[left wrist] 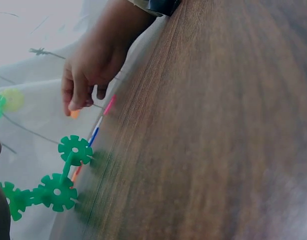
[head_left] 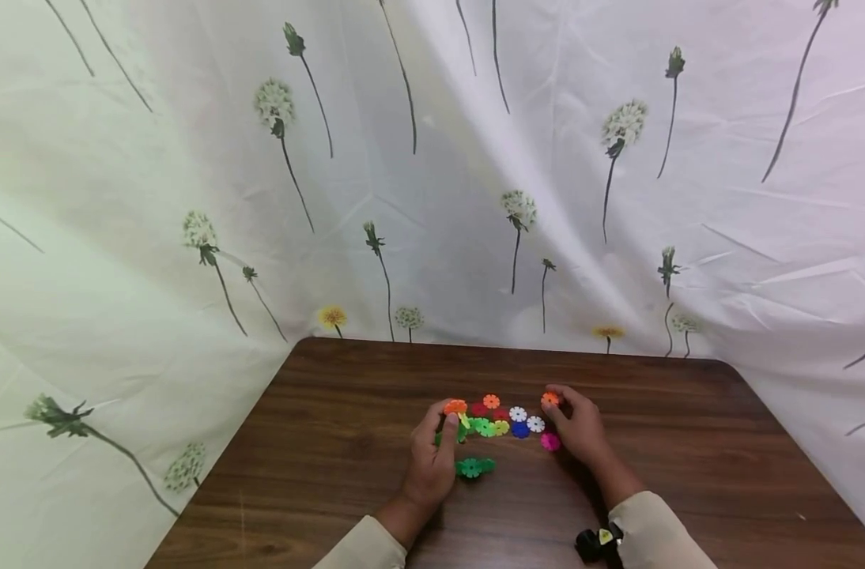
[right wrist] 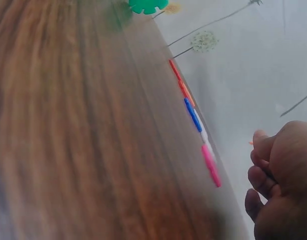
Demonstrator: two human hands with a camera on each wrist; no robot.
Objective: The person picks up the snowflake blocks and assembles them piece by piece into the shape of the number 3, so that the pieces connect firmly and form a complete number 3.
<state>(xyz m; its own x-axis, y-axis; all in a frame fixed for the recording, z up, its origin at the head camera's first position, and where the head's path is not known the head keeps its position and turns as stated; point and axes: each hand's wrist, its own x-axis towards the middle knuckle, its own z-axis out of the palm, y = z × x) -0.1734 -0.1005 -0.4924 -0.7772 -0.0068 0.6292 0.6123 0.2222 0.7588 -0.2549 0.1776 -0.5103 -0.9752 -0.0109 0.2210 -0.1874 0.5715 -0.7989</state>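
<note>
My left hand (head_left: pixel 432 454) grips a joined cluster of notched plastic discs, with an orange disc (head_left: pixel 455 407) at its top by the thumb and green discs (left wrist: pixel 58 192) hanging from it. Between the thumb and fingers of my right hand (head_left: pixel 580 423) an orange flower disc (head_left: pixel 549 399) is pinched, held above the table. Loose discs lie between the hands: an orange one (head_left: pixel 492 401), red ones (head_left: pixel 480 409), white ones (head_left: pixel 535 424), a blue one (head_left: pixel 521 430) and a pink one (head_left: pixel 549 442) beside the right hand. In the right wrist view the held disc is mostly hidden by the fingers.
The brown wooden table (head_left: pixel 319 442) ends at the back against a white cloth (head_left: pixel 447 261) printed with dandelions. A black device with a yellow label (head_left: pixel 592 545) sits by the right sleeve (head_left: pixel 656 529).
</note>
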